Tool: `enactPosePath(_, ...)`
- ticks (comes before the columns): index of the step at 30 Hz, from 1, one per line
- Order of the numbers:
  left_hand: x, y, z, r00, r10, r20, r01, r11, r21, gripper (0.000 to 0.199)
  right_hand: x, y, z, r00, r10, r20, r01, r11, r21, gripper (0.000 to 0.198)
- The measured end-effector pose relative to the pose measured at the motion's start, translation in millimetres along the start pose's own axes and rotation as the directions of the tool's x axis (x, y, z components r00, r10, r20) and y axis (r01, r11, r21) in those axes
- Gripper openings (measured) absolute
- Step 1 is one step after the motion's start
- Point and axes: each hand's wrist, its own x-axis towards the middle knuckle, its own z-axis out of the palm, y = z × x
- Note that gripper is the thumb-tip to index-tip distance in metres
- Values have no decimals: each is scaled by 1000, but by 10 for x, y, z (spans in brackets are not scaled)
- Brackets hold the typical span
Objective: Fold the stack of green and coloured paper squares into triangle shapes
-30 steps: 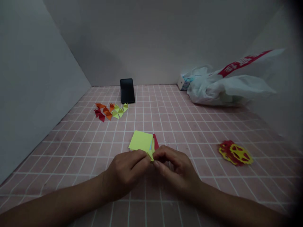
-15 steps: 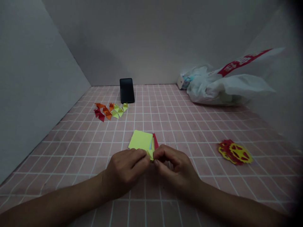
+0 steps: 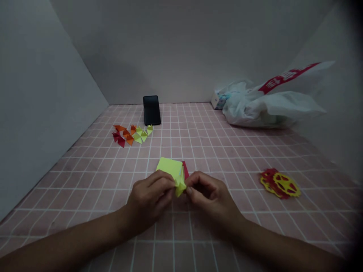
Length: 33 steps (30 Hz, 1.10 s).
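Note:
Between my two hands is a small folded yellow paper piece (image 3: 179,186), with pointed, partly opened flaps. My left hand (image 3: 151,194) pinches its left side, fingers closed. From the right, my right hand (image 3: 211,196) grips its other edge between thumb and index finger. Just behind the hands lies a stack of yellow paper squares (image 3: 169,165), its front corner partly covered by my left hand and the folded piece. A sliver of red paper (image 3: 185,170) shows at the stack's right side.
Several small folded papers in red, orange (image 3: 129,138) and yellow (image 3: 141,133) lie at the back left. A black phone (image 3: 152,110) is behind them. Red and yellow cut-out discs (image 3: 286,185) lie at right. A white plastic bag (image 3: 261,109) and small box (image 3: 217,100) occupy the back right.
The yellow paper piece has turned and shows more of its flaps between my fingers. My left hand has shifted slightly, its fingers lifting. The camera view has tilted a little.

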Motion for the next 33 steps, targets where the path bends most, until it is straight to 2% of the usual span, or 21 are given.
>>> enactPosePath(5,52,-14,-13,993,-94,-77,81,984,-157,16,60,72,-12,987,162,-5,-156,961,227,14)
enactPosePath(8,46,-25,4,971,-222,-92,189,942,-277,15,96,126,-12,965,260,-17,-244,923,299,15)
enactPosePath(11,33,-35,34,939,-340,-60,277,846,-455,15,111,155,-11,957,290,-10,-271,907,323,16)
enactPosePath(14,35,-47,43,931,-362,-54,300,839,-454,15,103,163,-21,963,267,40,-266,917,298,19)
enactPosePath(17,39,-59,27,951,-305,-53,276,911,-307,14,90,158,-37,974,219,52,-225,934,278,21)
enactPosePath(21,15,-70,21,992,-123,-28,117,982,-148,15,84,133,-26,972,219,82,-233,933,273,25)
enactPosePath(25,-29,-85,42,999,50,9,-49,996,-69,19,71,98,24,960,264,96,-281,919,277,23)
enactPosePath(28,-45,-76,47,997,78,19,-77,996,-48,22,54,83,45,956,287,64,-294,925,240,18)
enactPosePath(30,-39,-55,43,1000,-5,3,5,997,-81,19,49,76,45,956,292,36,-292,928,233,15)
enactPosePath(33,-15,-26,40,966,-258,22,256,938,-234,10,52,64,41,951,308,34,-306,913,270,16)
